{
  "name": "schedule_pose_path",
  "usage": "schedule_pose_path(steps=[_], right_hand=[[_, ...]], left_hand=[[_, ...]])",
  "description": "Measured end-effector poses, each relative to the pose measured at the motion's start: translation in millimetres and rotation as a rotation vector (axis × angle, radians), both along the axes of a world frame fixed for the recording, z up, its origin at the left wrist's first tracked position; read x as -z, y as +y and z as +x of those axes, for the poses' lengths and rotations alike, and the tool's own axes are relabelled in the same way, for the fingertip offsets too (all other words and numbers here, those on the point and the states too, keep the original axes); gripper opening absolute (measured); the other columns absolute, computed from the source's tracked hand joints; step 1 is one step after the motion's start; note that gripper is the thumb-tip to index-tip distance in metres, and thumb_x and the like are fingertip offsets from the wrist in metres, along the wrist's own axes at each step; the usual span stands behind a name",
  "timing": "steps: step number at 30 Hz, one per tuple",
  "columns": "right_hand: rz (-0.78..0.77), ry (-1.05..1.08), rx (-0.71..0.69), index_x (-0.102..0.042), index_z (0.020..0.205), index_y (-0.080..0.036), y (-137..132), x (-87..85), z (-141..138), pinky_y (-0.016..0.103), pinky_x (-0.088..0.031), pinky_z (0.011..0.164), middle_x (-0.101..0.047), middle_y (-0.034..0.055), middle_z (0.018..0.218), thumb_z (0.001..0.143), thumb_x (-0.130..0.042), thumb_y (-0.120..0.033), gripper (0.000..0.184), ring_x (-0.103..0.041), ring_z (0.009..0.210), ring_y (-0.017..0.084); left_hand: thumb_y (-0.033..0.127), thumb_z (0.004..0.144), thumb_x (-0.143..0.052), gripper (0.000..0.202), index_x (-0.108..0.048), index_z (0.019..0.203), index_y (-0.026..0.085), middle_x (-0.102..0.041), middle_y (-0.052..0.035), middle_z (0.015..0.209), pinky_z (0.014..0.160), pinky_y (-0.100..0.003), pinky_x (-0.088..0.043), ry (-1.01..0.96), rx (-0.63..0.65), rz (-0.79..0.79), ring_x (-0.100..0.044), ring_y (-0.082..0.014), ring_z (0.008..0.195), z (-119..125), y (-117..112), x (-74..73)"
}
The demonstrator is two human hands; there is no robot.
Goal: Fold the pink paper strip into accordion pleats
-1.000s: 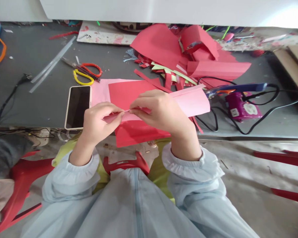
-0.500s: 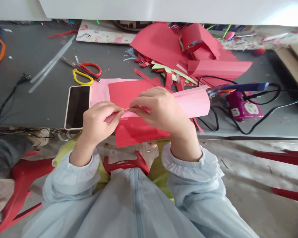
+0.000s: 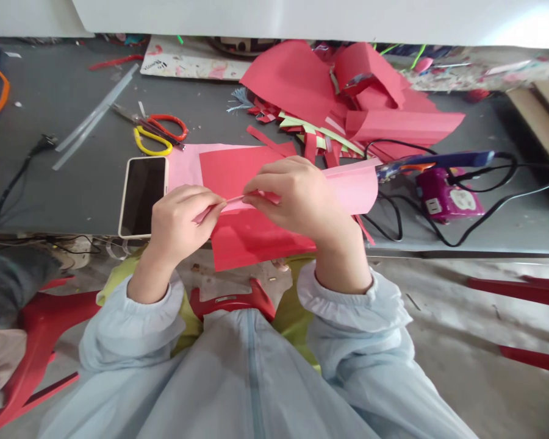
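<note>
Both hands pinch the edge of a pink sheet of paper (image 3: 354, 188) above the table's front edge. My left hand (image 3: 182, 219) is closed on its left end, and my right hand (image 3: 290, 194) grips the same edge a short way to the right. The sheet curves out past my right hand, showing a narrow fold along its top. Beneath it lies a red sheet of paper (image 3: 256, 247), jutting over the table edge. Another pink sheet (image 3: 183, 167) lies under the red one. A phone (image 3: 143, 196) rests just left of my left hand.
Scissors (image 3: 158, 131) with red and yellow handles lie behind the phone. Red paper scraps (image 3: 297, 85) are heaped at the back. A blue glue gun (image 3: 457, 160) and a purple power socket (image 3: 448, 198) with black cables stand at right. Clear glue sticks (image 3: 96, 116) lie at left.
The pink sheet has shifted slightly left, and its right end sits further in. My right hand has moved a little right along the edge; my left hand has drifted slightly left.
</note>
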State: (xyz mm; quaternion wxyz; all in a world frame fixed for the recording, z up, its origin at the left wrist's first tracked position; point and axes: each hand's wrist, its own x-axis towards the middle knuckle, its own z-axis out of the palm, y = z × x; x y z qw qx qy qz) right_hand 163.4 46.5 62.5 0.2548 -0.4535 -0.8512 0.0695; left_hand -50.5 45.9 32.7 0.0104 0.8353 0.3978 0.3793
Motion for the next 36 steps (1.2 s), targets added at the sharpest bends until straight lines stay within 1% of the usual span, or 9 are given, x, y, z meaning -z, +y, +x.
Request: schedule_pose_path(steps=[5,9,12,15,20,23,26,31,36], right_hand=[[0.034,-0.022,0.044,-0.073,0.079,-0.017,-0.1,1.6,1.7,0.032,-0.033,0.071,-0.065,0.0045,0.071,0.089,-0.055,-0.021,0.021,-0.053,0.070,0.017],[0.034,-0.061,0.042,-0.073,0.079,-0.018,-2.1,3.5,-7.2,0.032,-0.032,0.072,-0.067,0.0048,0.072,0.090,-0.053,-0.020,0.023,-0.053,0.070,0.018],[0.039,-0.093,0.035,-0.074,0.081,-0.018,-2.9,4.2,-13.7,0.033,-0.033,0.074,-0.069,0.0059,0.076,0.091,-0.051,-0.019,0.025,-0.054,0.072,0.018],[0.035,-0.085,0.021,-0.074,0.083,-0.017,-2.8,4.3,-15.4,0.034,-0.034,0.076,-0.069,0.0058,0.077,0.092,-0.052,-0.020,0.024,-0.055,0.073,0.019],[0.015,-0.017,0.016,-0.074,0.082,-0.018,-1.4,2.6,-6.9,0.034,-0.036,0.075,-0.069,0.0052,0.076,0.090,-0.057,-0.022,0.020,-0.057,0.074,0.019],[0.015,0.011,0.010,-0.075,0.082,-0.018,-0.6,1.5,0.2,0.033,-0.037,0.075,-0.069,0.0048,0.076,0.090,-0.059,-0.024,0.018,-0.057,0.074,0.019],[0.035,0.019,0.010,-0.075,0.081,-0.018,-0.5,1.9,3.5,0.033,-0.037,0.073,-0.069,0.0049,0.075,0.089,-0.061,-0.023,0.016,-0.057,0.072,0.018],[0.043,0.015,0.023,-0.075,0.080,-0.017,-2.3,3.5,-1.6,0.033,-0.037,0.072,-0.068,0.0047,0.074,0.089,-0.062,-0.023,0.017,-0.057,0.072,0.018],[0.027,0.007,0.015,-0.075,0.078,-0.016,-4.1,2.8,-9.2,0.032,-0.037,0.071,-0.067,0.0055,0.071,0.090,-0.060,-0.022,0.021,-0.056,0.070,0.018]], left_hand=[[0.023,0.090,-0.063,0.011,-0.071,0.083,0.018,-0.075,-0.0033,0.081,0.070,-0.029,-0.053,0.031,0.003,0.073,-0.069,-0.0174,0.077,-1.4,1.5,1.8],[0.024,0.091,-0.063,0.010,-0.071,0.088,0.018,-0.075,-0.0040,0.082,0.072,-0.031,-0.051,0.079,0.004,0.156,-0.069,-0.0182,0.077,2.0,2.0,5.9],[0.023,0.090,-0.064,0.009,-0.071,0.089,0.018,-0.075,-0.0042,0.081,0.072,-0.032,-0.049,0.065,0.014,0.194,-0.068,-0.0186,0.076,4.2,2.2,7.9],[0.024,0.091,-0.063,0.010,-0.072,0.088,0.018,-0.074,-0.0043,0.081,0.071,-0.033,-0.049,0.042,0.034,0.193,-0.067,-0.0186,0.075,4.0,2.9,8.2],[0.033,0.093,-0.062,0.020,-0.073,0.083,0.020,-0.071,-0.0021,0.073,0.068,-0.033,-0.050,0.065,0.018,0.171,-0.063,-0.0171,0.069,0.2,3.8,6.3],[0.031,0.092,-0.063,0.018,-0.074,0.082,0.020,-0.070,-0.0017,0.072,0.065,-0.030,-0.050,0.044,0.021,0.148,-0.063,-0.0152,0.067,-1.3,2.5,3.5],[0.031,0.091,-0.065,0.016,-0.074,0.083,0.020,-0.072,-0.0015,0.075,0.066,-0.028,-0.051,0.048,0.009,0.113,-0.065,-0.0146,0.070,-1.0,0.6,1.0],[0.030,0.089,-0.067,0.014,-0.073,0.086,0.018,-0.075,-0.0026,0.080,0.070,-0.028,-0.053,0.035,0.003,0.117,-0.068,-0.0162,0.074,3.3,-1.3,1.3],[0.031,0.091,-0.065,0.017,-0.073,0.084,0.018,-0.075,-0.0029,0.079,0.070,-0.029,-0.052,0.037,0.002,0.091,-0.069,-0.0169,0.073,7.0,-2.9,0.9]])
